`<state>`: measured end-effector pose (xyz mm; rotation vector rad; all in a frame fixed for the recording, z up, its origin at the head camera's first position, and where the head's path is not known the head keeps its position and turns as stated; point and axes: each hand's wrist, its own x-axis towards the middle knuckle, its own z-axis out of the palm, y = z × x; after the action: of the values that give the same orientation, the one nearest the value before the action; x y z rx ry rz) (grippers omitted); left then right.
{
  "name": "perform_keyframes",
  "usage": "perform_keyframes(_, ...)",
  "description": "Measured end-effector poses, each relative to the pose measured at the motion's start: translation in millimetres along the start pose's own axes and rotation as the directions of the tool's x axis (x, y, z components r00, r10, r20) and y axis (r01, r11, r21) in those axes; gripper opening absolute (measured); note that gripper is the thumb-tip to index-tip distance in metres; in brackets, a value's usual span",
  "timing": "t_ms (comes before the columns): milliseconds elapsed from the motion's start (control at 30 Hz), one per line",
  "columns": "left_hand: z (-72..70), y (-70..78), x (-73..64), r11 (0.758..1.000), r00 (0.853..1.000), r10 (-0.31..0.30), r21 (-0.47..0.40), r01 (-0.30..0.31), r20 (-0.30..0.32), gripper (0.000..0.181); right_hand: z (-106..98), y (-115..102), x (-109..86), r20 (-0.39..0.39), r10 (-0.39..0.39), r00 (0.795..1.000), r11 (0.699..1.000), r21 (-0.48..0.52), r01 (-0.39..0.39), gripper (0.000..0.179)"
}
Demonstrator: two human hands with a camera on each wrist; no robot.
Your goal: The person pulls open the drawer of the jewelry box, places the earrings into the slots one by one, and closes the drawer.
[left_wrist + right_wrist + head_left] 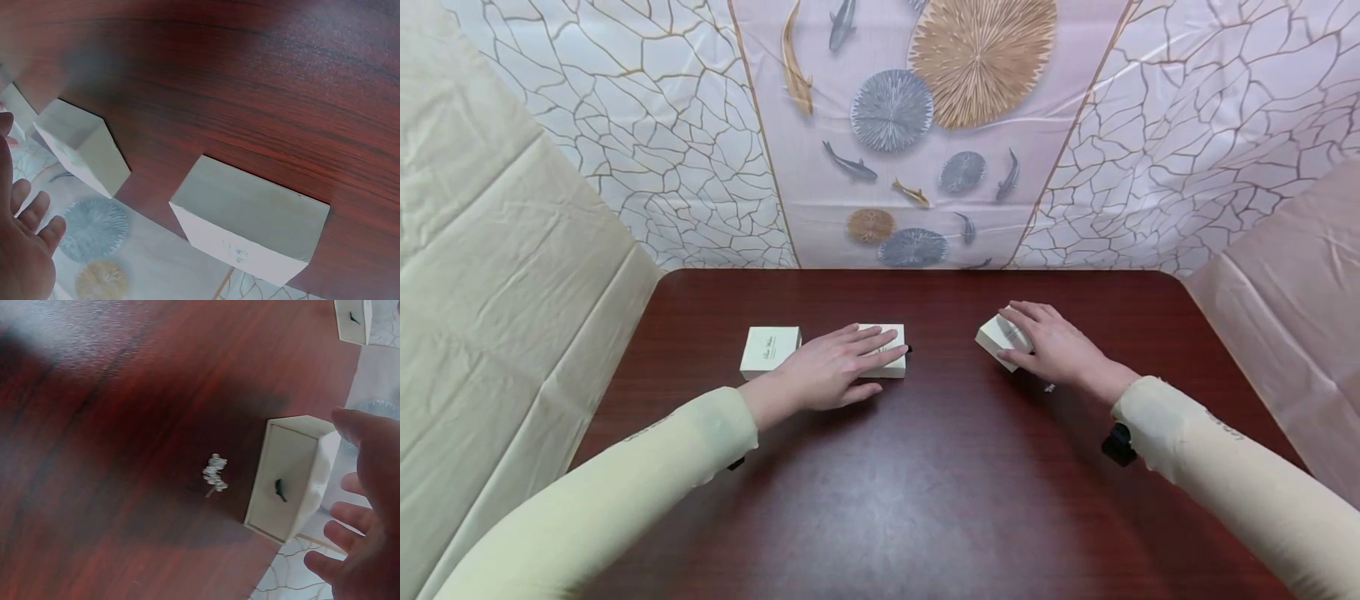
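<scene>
My left hand [827,367] lies over the middle white box [891,372], its fingers straight and spread across the top. In the left wrist view that same box [103,162] stands beyond the fingertips. On the right, my right hand [1060,346] is at another small white box [992,340], thumb and fingers spread across it from its right side. The right wrist view shows this box's front [284,462] with a short dark pull tab, the fingers loosely bent beside it. A small silvery beaded ornament [215,474] lies on the table before that box.
A third white box [771,350] with printing on its lid sits left of the middle one, by my left wrist. The dark red wood table [880,500] ends at a patterned cloth wall [880,183], with cream cloth on both sides.
</scene>
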<state>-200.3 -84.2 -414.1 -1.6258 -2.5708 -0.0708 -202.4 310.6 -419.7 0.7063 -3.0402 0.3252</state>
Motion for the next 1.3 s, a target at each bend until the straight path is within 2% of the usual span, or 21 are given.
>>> perform_keyframes(233, 0.1, 4.5, -4.6, 1.0, 1.0, -0.005, -0.022, 0.005, 0.004, 0.062, 9, 2, -4.4, -0.034, -0.008, 0.999, 1.0, 0.013, 0.009, 0.067)
perform_keyframes(633, -0.1, 13.0, -14.4, 0.998, 0.996, -0.048, -0.03, 0.05, 0.076, 0.062, 21, 1, -7.1, -0.078, -0.025, 0.997, 0.998, 0.055, 0.029, 0.063)
perform_keyframes(767, -1.1, 16.9, -14.2, 0.998, 0.993, -0.056, -0.034, 0.06, 0.101, 0.061, 24, -1, -5.2, -0.078, -0.056, 0.995, 0.996, 0.071, 0.062, 0.063)
perform_keyframes(933, -0.6, 24.0, -10.6, 0.996, 0.992, -0.059, -0.058, 0.066, 0.111, 0.06, 25, -4, -0.6, -0.09, -0.107, 0.99, 0.99, 0.082, 0.114, 0.062)
perform_keyframes(1100, 2.3, 31.4, -8.0, 0.997, 0.992, -0.046, -0.062, 0.054, 0.115, 0.06, 26, -8, 4.9, -0.07, -0.145, 0.987, 0.986, 0.077, 0.15, 0.062)
perform_keyframes(1300, 2.4, 35.5, -8.3, 0.996, 0.992, -0.034, -0.077, 0.043, 0.123, 0.06, 28, -13, 10.7, -0.059, -0.224, 0.973, 0.973, 0.049, 0.227, 0.062)
